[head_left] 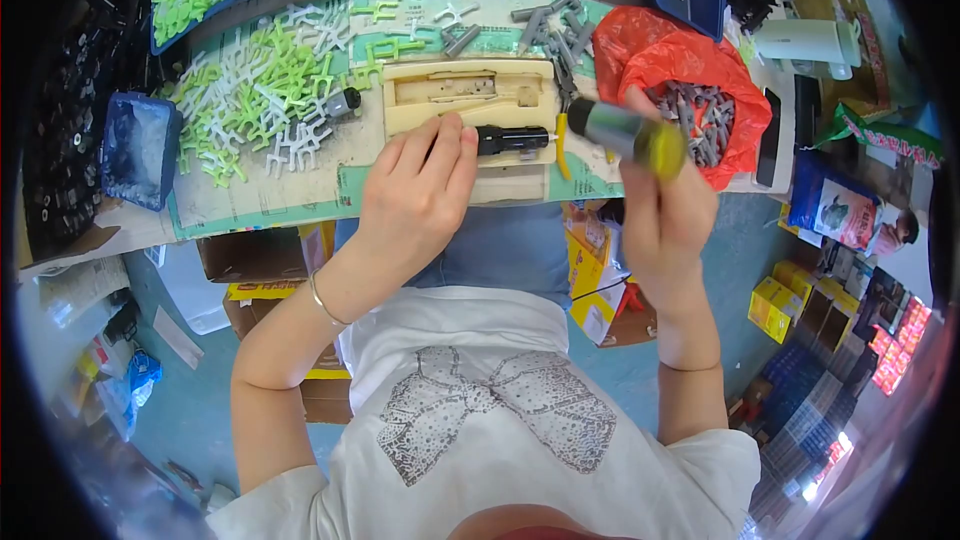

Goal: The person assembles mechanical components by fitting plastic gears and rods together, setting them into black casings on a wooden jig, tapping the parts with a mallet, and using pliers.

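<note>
My left hand [425, 180] lies over the front of a cream fixture block [405, 118], its fingers closed on a black cylindrical part [513, 139] that points right. A thin pale tip sticks out of that part's right end. My right hand [668, 205] is closed around a dark tool [610, 130] with a yellow-green end, blurred by motion, to the right of the block. Between the block and the tool lie pliers with yellow handles [562, 145]. A second black cylindrical piece [343, 102] rests left of the block.
Green and white forked parts [265, 90] are heaped at left, beside a blue tray [142, 150]. Grey pieces fill a red bag [750, 140] at right. Blue bins [690, 15] line the back. Yellow boxes [780, 310] stand on the right.
</note>
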The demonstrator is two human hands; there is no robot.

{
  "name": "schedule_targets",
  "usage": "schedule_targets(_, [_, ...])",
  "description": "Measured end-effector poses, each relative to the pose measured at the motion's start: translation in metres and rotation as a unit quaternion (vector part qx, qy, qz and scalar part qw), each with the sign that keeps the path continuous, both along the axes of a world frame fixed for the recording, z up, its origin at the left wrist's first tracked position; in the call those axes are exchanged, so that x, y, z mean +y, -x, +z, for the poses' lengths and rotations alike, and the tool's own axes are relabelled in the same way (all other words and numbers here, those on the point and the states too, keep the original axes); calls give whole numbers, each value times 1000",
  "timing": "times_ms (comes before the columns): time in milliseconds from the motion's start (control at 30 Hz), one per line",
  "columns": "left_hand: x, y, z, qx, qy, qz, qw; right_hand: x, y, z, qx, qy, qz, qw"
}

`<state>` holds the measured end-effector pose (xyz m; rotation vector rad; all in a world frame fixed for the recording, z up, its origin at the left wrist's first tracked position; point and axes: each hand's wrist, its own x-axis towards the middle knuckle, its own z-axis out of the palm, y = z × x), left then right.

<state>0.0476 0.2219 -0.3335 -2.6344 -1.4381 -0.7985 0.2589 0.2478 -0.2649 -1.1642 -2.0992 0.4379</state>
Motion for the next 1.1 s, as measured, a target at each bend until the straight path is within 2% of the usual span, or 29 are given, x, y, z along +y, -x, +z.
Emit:
schedule_targets(67, [-2,-1,0,3,-4,4,1000,-11,3,-12,-99,31,70,992])
schedule_targets(167, [-2,-3,-2,10,-17,17,1000,-9,3,-14,-214,100,21,971])
schedule_targets(200, [-2,-2,-4,7,-19,15,1000,-3,0,-16,-113,53,20,992])
schedule_targets(233, [-4,-2,-4,3,-16,11,1000,-1,1,-20,-67,6,31,997])
schedule_targets(333, [-6,-2,-3,8,-19,18,1000,-9,9,-23,-138,63,28,988])
schedule_targets(433, [-7,-4,-7,-14,-15,34,999,0,9,-21,-132,106,-30,985])
schedule_targets(500, [-8,-5,-7,-14,-12,37,999,-2,11,-16,-17,92,-58,994])
schedule_targets(533, [-9,-5,-7,-13,-12,45,999,-3,8,-28,-92,95,-20,991])
schedule_targets(633, [-8,-5,-7,-18,-12,46,999,2,6,-20,-97,109,-49,988])
schedule_targets(667, [-7,-5,-7,-18,-15,49,999,-3,2,-9,-71,151,-78,983])
schedule_targets(733, [-9,-5,-7,-22,-14,54,998,-14,-2,-18,-22,100,-81,991])
schedule_targets(767, [-9,-4,-8,-21,-15,58,998,-15,-1,-29,-120,89,-44,988])
schedule_targets(867, [-7,-2,-6,-18,-14,58,998,-11,-4,-19,-138,129,-66,980])
schedule_targets(967, [-16,-8,3,-58,-17,86,994,-5,17,19,-23,148,-79,986])
schedule_targets(1033, [-35,-16,7,-108,43,81,990,0,33,8,25,72,-6,997])
schedule_targets(1067, [-40,-22,-2,-96,31,91,991,2,39,-3,30,53,38,997])
schedule_targets(1100, [-46,-26,-10,-95,31,96,990,8,41,-15,-80,67,104,989])
